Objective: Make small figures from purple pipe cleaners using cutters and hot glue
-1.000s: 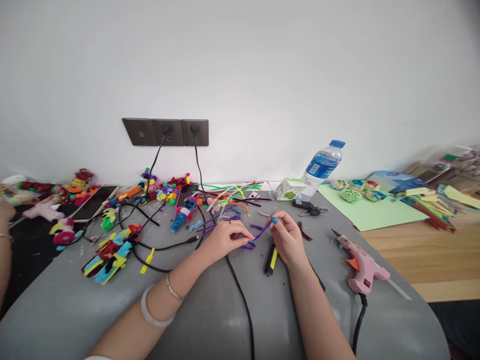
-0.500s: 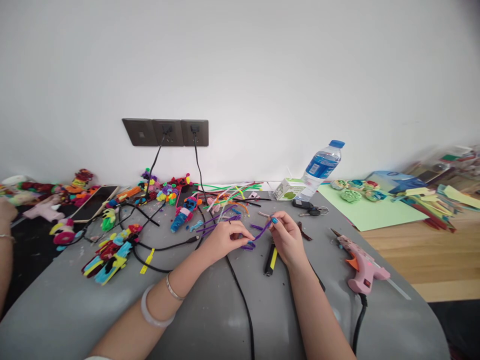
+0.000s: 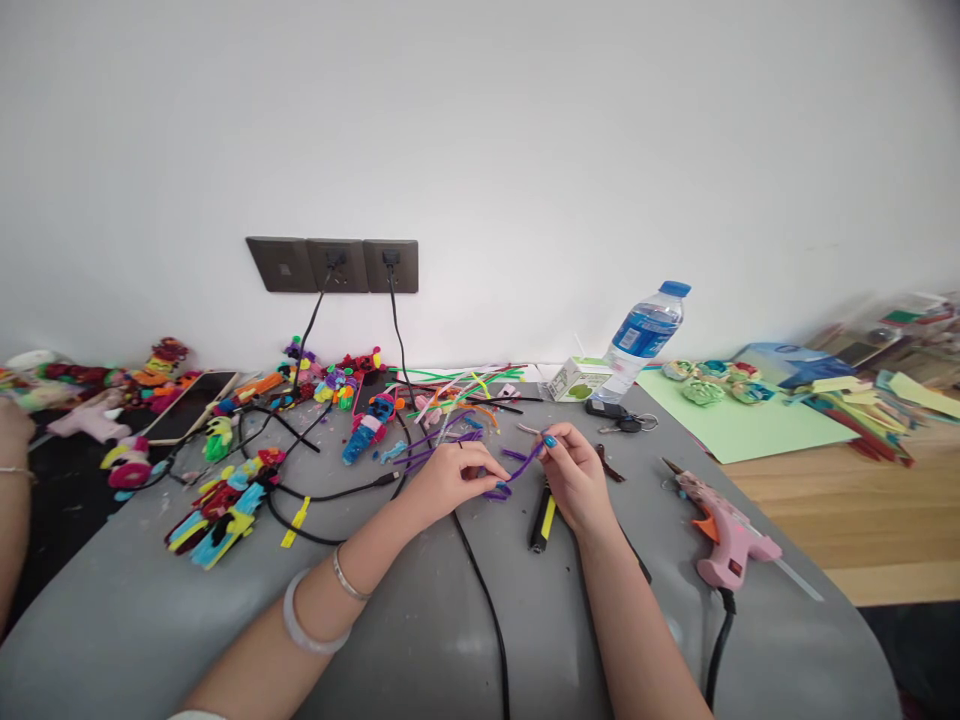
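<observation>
A purple pipe cleaner [image 3: 527, 463] stretches between my two hands above the grey table [image 3: 420, 620]. My left hand [image 3: 457, 480] pinches its looped end between thumb and fingertips. On the other side, my right hand [image 3: 576, 475] grips the upper end, fingers closed. Under my right hand lies a black-and-yellow tool [image 3: 541, 520], partly hidden. More purple pipe cleaners [image 3: 420, 455] lie just behind my left hand. Close by rests a blue and pink pipe-cleaner figure [image 3: 367, 430]. Green and white pipe cleaners [image 3: 465, 378] are spread along the wall.
A pink glue gun [image 3: 731, 545] lies at the right with its cord. Behind my right hand are a drink carton [image 3: 581, 379], a tilted water bottle [image 3: 641, 340] and keys [image 3: 628, 423]. Black cables cross the table. Another person's arm [image 3: 13, 500] is at the far left.
</observation>
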The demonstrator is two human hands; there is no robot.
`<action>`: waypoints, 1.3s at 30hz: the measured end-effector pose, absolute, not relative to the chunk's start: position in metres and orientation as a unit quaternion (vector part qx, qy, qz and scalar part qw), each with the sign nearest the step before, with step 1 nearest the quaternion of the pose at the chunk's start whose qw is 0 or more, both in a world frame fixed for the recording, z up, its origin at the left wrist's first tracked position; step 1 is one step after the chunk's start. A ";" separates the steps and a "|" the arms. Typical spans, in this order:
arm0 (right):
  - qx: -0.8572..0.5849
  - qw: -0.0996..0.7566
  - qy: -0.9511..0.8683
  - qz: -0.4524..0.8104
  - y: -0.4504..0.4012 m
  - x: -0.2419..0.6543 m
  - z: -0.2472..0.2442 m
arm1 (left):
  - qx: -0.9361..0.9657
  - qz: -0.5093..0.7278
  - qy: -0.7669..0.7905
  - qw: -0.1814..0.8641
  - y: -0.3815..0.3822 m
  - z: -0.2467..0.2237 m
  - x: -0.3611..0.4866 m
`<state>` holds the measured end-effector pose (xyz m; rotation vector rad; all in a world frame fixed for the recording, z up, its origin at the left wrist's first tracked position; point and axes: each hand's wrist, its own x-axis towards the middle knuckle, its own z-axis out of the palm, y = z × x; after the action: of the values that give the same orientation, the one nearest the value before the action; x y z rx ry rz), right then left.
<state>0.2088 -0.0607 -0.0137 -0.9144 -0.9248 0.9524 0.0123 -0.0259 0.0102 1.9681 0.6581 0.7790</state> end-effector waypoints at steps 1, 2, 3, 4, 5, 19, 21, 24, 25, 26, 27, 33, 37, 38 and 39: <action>-0.409 0.693 -0.413 0.427 -0.061 0.209 -0.013 | 0.795 0.314 0.266 0.446 -0.026 0.010 0.012; -0.408 0.694 -0.412 0.427 -0.061 0.208 -0.013 | 0.795 0.313 0.267 0.445 -0.026 0.010 0.012; -0.407 0.695 -0.410 0.428 -0.061 0.208 -0.013 | 0.796 0.313 0.268 0.444 -0.026 0.011 0.012; -0.406 0.696 -0.408 0.430 -0.061 0.208 -0.013 | 0.796 0.312 0.269 0.444 -0.026 0.011 0.012; -0.404 0.697 -0.404 0.432 -0.061 0.208 -0.013 | 0.797 0.311 0.269 0.443 -0.026 0.011 0.012; -0.415 0.691 -0.411 0.426 -0.061 0.208 -0.012 | 0.800 0.306 0.272 0.439 -0.026 0.011 0.012; -0.413 0.692 -0.408 0.428 -0.061 0.209 -0.012 | 0.800 0.305 0.272 0.439 -0.026 0.011 0.012; -0.411 0.694 -0.401 0.434 -0.061 0.208 -0.012 | 0.802 0.306 0.270 0.436 -0.026 0.011 0.012; -0.411 0.695 -0.399 0.435 -0.061 0.208 -0.012 | 0.802 0.306 0.270 0.437 -0.026 0.011 0.012; -0.410 0.696 -0.397 0.436 -0.061 0.208 -0.012 | 0.801 0.305 0.271 0.438 -0.026 0.011 0.012; -0.409 0.696 -0.396 0.437 -0.061 0.208 -0.013 | 0.800 0.305 0.272 0.439 -0.026 0.010 0.012; -0.415 0.694 -0.400 0.431 -0.061 0.208 -0.013 | 0.800 0.305 0.275 0.438 -0.026 0.013 0.012; -0.416 0.696 -0.401 0.426 -0.061 0.208 -0.012 | 0.799 0.302 0.277 0.440 -0.027 0.014 0.012; -0.414 0.696 -0.402 0.427 -0.061 0.208 -0.012 | 0.799 0.302 0.277 0.441 -0.027 0.013 0.012; -0.412 0.696 -0.404 0.428 -0.061 0.208 -0.012 | 0.798 0.303 0.276 0.442 -0.027 0.013 0.012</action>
<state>0.2080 -0.0612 -0.0122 -0.9194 -0.9003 0.9546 0.0119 -0.0267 0.0130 1.9809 0.6862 0.7510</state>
